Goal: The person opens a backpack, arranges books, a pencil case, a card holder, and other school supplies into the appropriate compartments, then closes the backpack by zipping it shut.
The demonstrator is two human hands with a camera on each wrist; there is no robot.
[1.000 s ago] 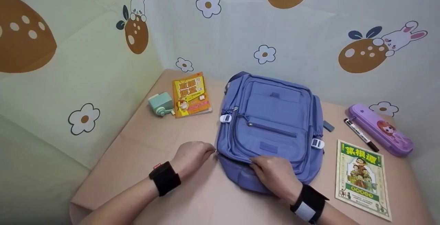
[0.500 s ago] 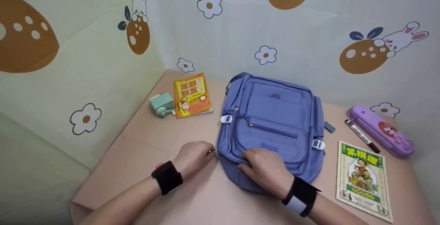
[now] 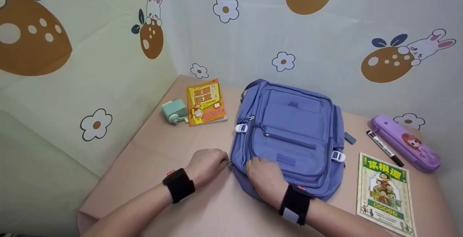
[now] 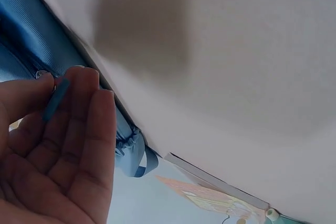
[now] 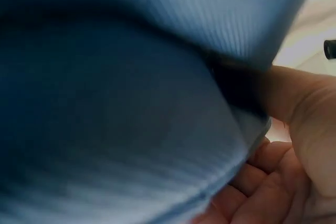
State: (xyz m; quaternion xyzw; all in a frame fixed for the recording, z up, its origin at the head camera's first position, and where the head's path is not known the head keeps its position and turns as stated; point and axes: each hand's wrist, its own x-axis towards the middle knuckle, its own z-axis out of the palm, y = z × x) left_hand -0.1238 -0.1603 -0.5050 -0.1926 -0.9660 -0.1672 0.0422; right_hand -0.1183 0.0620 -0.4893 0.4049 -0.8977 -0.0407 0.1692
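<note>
A blue-purple backpack [image 3: 294, 117] lies front side up on the table, its bottom end toward me. My left hand [image 3: 209, 166] is at its lower left edge. In the left wrist view, thumb and fingertips pinch a narrow blue zipper pull [image 4: 56, 99] beside the bag's seam. My right hand [image 3: 267, 181] holds the lower left edge of the bag's front. Seen from the right wrist, blue fabric [image 5: 131, 114] runs between the thumb and the curled fingers [image 5: 265, 184], and most of the fingertips are hidden by it.
Left of the bag are an orange book [image 3: 208, 108] and a teal pencil sharpener with a crank [image 3: 174, 110]. On the right lie a purple pencil case [image 3: 398, 132], a marker [image 3: 384, 148] and a green-and-cream book [image 3: 385, 193]. Patterned cloth walls [image 3: 249, 38] stand behind.
My right hand has moved left along the bag's lower edge, closer to the left hand. The left hand stays at the lower left edge. The whole view has shifted slightly.
</note>
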